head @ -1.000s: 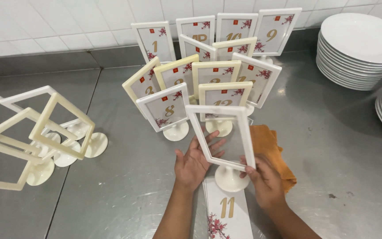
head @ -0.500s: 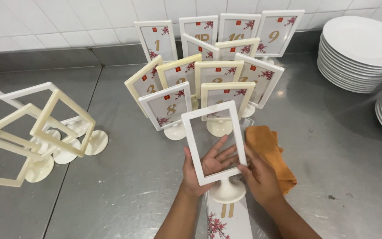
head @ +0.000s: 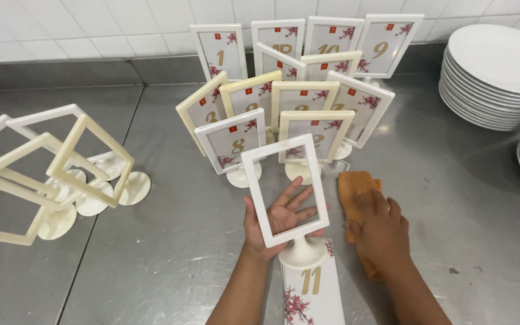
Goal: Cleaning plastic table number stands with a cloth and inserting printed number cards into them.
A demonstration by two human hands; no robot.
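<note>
Half of the numbered card [head: 311,289] lies hidden under the round foot of the empty white frame stand [head: 284,189], its lower end cut off. The left hand [head: 278,219] sits spread behind the frame's clear pane, thumb gripping its left edge. The right hand [head: 380,232] presses flat on an orange cloth [head: 356,186]. Beyond the fingers crowd filled card stands [head: 302,96]; empty frames [head: 49,174] stand far left, stacked plates [head: 495,78] far right.

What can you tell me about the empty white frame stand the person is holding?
The empty white frame stand looks like glossy plastic: a rectangular frame on a short stem and round foot. It holds no card. It stands upright, slightly tilted, its foot on a flowered card. The left hand supports it from behind, palm visible through the opening.
</note>
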